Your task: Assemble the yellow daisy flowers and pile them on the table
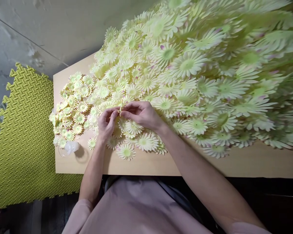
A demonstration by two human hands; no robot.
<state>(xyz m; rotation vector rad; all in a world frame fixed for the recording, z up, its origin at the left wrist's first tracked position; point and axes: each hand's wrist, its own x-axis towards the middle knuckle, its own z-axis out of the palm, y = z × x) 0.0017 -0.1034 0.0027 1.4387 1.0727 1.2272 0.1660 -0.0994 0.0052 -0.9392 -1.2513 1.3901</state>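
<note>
My left hand (pixel 106 125) and my right hand (pixel 144 114) meet over the near edge of a heap of loose artificial flower heads. Between their fingertips they pinch a small pale yellow artificial flower (pixel 120 106), seen edge-on and partly covered by the fingers. Both hands are closed on it. Larger cream flower heads with green centres, such as one flower head (pixel 126 151) lying face up, spread under and in front of the hands. Left of my left hand is a pile of smaller flower heads (pixel 78 117).
The wooden table (pixel 141 164) carries a big mound of flower heads (pixel 187 65) rising at the back right. A small clear plastic cup (pixel 72 147) stands near the left edge. Yellow foam mats (pixel 24 136) lie beyond that edge, and a stained wall (pixel 70 26) is behind.
</note>
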